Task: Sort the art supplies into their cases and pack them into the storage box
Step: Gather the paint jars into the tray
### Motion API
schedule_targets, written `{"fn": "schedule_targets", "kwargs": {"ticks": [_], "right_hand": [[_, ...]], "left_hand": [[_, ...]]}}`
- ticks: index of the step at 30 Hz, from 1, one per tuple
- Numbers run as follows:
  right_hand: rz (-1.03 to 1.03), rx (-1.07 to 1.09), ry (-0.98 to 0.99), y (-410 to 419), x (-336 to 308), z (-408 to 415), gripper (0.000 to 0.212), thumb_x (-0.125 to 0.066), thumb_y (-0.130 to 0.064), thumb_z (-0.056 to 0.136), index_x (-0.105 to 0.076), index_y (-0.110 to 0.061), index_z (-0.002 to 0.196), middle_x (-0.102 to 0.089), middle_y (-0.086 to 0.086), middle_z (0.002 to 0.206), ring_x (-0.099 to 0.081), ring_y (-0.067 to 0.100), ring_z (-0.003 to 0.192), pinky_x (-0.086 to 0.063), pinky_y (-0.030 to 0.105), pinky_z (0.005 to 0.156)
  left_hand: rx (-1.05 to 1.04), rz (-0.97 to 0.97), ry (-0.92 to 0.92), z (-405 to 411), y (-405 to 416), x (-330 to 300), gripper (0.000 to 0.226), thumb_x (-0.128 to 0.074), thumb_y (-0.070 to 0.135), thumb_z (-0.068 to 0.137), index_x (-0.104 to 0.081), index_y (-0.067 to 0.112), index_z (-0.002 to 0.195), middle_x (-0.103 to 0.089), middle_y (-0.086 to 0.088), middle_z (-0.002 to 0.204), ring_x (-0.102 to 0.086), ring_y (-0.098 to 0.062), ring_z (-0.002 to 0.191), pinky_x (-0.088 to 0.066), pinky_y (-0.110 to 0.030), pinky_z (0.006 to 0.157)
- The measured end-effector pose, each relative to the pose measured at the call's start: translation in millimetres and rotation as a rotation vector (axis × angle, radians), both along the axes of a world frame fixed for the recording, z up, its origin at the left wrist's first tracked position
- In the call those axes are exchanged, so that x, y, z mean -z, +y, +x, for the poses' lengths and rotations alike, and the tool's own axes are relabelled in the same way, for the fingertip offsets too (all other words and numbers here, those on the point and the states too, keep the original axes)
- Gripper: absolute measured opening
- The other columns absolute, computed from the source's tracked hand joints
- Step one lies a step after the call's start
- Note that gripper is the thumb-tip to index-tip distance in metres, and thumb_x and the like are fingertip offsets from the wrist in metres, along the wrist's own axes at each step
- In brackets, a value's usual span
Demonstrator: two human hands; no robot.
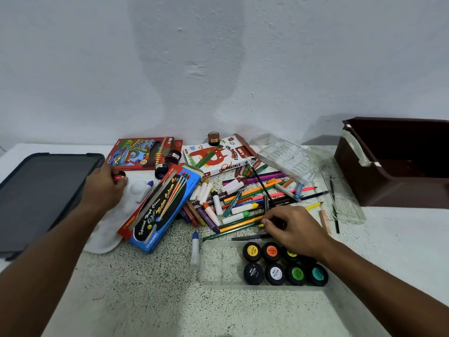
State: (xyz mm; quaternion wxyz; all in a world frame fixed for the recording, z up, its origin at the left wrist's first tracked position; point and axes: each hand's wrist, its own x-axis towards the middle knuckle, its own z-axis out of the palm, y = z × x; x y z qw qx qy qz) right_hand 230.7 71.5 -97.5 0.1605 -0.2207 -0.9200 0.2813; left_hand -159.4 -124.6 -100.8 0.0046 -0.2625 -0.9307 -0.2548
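My left hand [107,184] grips a small red-lidded paint pot [119,176] beside the white palette [114,215]. My right hand [294,229] reaches into the pile of pencils, crayons and paint tubes [243,198], its fingers curled around a small yellow-lidded pot [262,224] at the pile's near edge. Just below it, a clear plastic tray [218,263] holds several poster-paint pots [274,263]. The blue water-colour box [160,210], the oil pastels box [218,155] and the red colour-pencil box [143,153] lie behind. The brown storage box [398,161] stands open at the right.
A dark lid or tablet [41,198] lies at the left edge. Clear plastic insert trays [286,156] [345,198] sit between the pile and the storage box. Loose paint pots [213,138] [173,156] stand near the wall. A blue-capped tube [195,246] lies beside the tray.
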Motion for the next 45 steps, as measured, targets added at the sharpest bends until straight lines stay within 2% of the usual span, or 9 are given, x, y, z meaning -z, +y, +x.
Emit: {"fn": "schedule_targets", "kwargs": {"ticks": [5, 10, 12, 15, 18, 23, 27, 33, 45], "right_hand": [[-0.004, -0.009, -0.003, -0.4, -1.0, -0.8, 0.014, -0.061, -0.027, 0.088, -0.072, -0.019, 0.088, -0.070, -0.009, 0.081, -0.062, 0.003, 0.073, -0.052, 0.031, 0.065], [-0.007, 0.011, -0.004, -0.2, -0.3, 1.7, 0.013, -0.062, -0.024, 0.089, -0.073, -0.017, 0.089, -0.071, -0.008, 0.084, -0.063, 0.004, 0.076, -0.052, 0.030, 0.069], [-0.011, 0.010, -0.005, 0.0, 0.2, 2.0, 0.013, -0.062, -0.024, 0.089, -0.073, -0.017, 0.090, -0.071, -0.008, 0.084, -0.063, 0.004, 0.076, -0.052, 0.029, 0.069], [-0.001, -0.004, -0.012, 0.0, 0.6, 0.7, 0.014, -0.062, -0.025, 0.089, -0.073, -0.017, 0.090, -0.071, -0.008, 0.083, -0.063, 0.004, 0.075, -0.052, 0.029, 0.067], [0.005, -0.012, -0.018, 0.5, 1.0, 0.4, 0.014, -0.062, -0.025, 0.089, -0.073, -0.017, 0.090, -0.071, -0.008, 0.083, -0.062, 0.003, 0.074, -0.052, 0.030, 0.066], [0.006, -0.010, -0.012, 0.2, 0.9, 1.9, 0.014, -0.062, -0.025, 0.089, -0.073, -0.017, 0.088, -0.071, -0.008, 0.081, -0.062, 0.003, 0.072, -0.051, 0.030, 0.065], [-0.001, -0.002, -0.017, -0.3, 1.0, 2.5, 0.014, -0.061, -0.026, 0.090, -0.073, -0.018, 0.089, -0.071, -0.008, 0.083, -0.062, 0.002, 0.073, -0.052, 0.029, 0.066], [-0.008, 0.000, -0.020, -2.0, -0.2, 3.7, 0.015, -0.060, -0.026, 0.090, -0.073, -0.017, 0.090, -0.071, -0.007, 0.083, -0.062, 0.004, 0.072, -0.051, 0.028, 0.067], [-0.009, 0.001, -0.018, -3.5, -0.6, 4.2, 0.015, -0.060, -0.024, 0.090, -0.073, -0.015, 0.087, -0.070, -0.006, 0.079, -0.061, 0.005, 0.068, -0.050, 0.028, 0.062]], "left_hand": [[0.033, 0.044, 0.051, 2.6, 6.0, -0.4, 0.018, -0.064, 0.008, 0.086, -0.050, 0.003, 0.096, -0.061, -0.025, 0.096, -0.054, -0.037, 0.081, -0.039, -0.036, 0.064], [0.067, 0.116, 0.073, 4.6, 3.3, -9.2, 0.055, -0.075, 0.015, 0.071, -0.055, 0.006, 0.122, -0.062, -0.025, 0.108, -0.060, -0.042, 0.094, -0.050, -0.044, 0.076], [0.100, 0.206, 0.109, 19.2, 5.7, -22.4, 0.055, -0.073, 0.026, 0.067, -0.062, 0.008, 0.118, -0.067, -0.019, 0.101, -0.062, -0.036, 0.092, -0.050, -0.036, 0.078], [0.224, 0.372, 0.054, 64.9, 13.7, -49.6, 0.032, -0.082, 0.020, 0.071, -0.071, 0.016, 0.100, -0.069, -0.009, 0.092, -0.065, -0.023, 0.084, -0.043, -0.003, 0.068], [0.434, 0.423, -0.047, 117.2, 16.1, -65.1, 0.032, -0.084, 0.016, 0.071, -0.070, 0.020, 0.099, -0.065, -0.005, 0.099, -0.065, -0.013, 0.087, -0.050, -0.007, 0.079], [0.724, 0.343, -0.305, 184.4, 11.4, -66.2, 0.040, -0.087, 0.013, 0.065, -0.070, 0.016, 0.101, -0.068, 0.005, 0.100, -0.066, -0.004, 0.092, -0.053, -0.012, 0.078], [0.927, 0.191, -0.284, 213.6, 10.7, -45.9, 0.038, -0.086, 0.019, 0.068, -0.069, 0.017, 0.102, -0.068, 0.007, 0.098, -0.066, -0.003, 0.090, -0.053, -0.014, 0.080], [0.926, 0.061, -0.157, 227.4, 8.9, -29.0, 0.034, -0.085, 0.024, 0.070, -0.070, 0.018, 0.100, -0.066, 0.010, 0.094, -0.059, 0.006, 0.079, -0.048, -0.007, 0.072], [0.930, 0.050, -0.082, 234.8, 13.0, -24.5, 0.036, -0.085, 0.020, 0.070, -0.073, 0.010, 0.103, -0.064, 0.003, 0.093, -0.056, -0.004, 0.079, -0.039, 0.002, 0.071]]}}
